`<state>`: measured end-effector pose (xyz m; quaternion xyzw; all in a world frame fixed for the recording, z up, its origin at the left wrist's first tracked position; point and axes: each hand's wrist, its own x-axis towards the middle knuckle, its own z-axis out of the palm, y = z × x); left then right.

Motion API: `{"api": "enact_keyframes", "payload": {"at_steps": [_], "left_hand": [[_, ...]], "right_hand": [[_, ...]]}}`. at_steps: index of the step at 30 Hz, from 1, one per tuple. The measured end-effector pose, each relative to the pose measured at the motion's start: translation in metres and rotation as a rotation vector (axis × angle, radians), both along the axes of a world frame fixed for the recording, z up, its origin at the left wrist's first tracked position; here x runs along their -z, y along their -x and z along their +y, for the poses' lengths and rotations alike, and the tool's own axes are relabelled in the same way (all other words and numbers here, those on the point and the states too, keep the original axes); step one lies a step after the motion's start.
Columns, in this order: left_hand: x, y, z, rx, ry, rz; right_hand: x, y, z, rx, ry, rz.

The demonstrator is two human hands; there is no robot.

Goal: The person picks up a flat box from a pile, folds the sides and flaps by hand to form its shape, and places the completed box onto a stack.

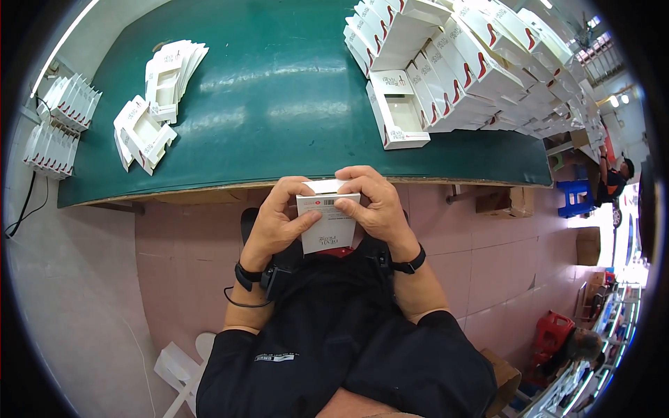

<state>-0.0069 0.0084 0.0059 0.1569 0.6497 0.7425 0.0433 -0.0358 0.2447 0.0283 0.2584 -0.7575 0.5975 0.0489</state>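
A small white cardboard box (329,226) with dark print and a barcode is held between both hands, just off the near edge of the table. My left hand (284,212) grips its left side, thumb on the printed face and fingers at the top end. Around the right side, my right hand (373,205) has its thumb on the same face and its fingers over the top end flap (325,187). The box's far side is hidden from view.
On the green table (272,104), flat unfolded box blanks (143,132) lie at left. Many folded white boxes (467,70) are stacked at right, with one window-front box (401,115) before them. More boxes (52,146) stand far left. A blue stool (575,198) and a person (613,177) are at far right.
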Motion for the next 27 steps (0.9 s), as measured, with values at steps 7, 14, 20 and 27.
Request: {"api": "enact_keyframes", "payload": {"at_steps": [7, 14, 20, 27], "left_hand": [[-0.005, -0.002, 0.002, -0.02, -0.017, 0.015], [-0.003, -0.001, 0.001, -0.02, -0.018, 0.043], [-0.004, -0.001, 0.005, -0.041, -0.087, 0.052], [-0.002, -0.002, 0.002, -0.035, -0.143, -0.116]], "right_hand": [[0.002, -0.002, 0.0, 0.028, 0.045, -0.005], [0.01, -0.002, -0.001, -0.004, 0.086, -0.033], [0.02, -0.001, 0.004, -0.019, 0.084, -0.088], [0.013, -0.004, 0.006, -0.014, 0.29, -0.267]]}}
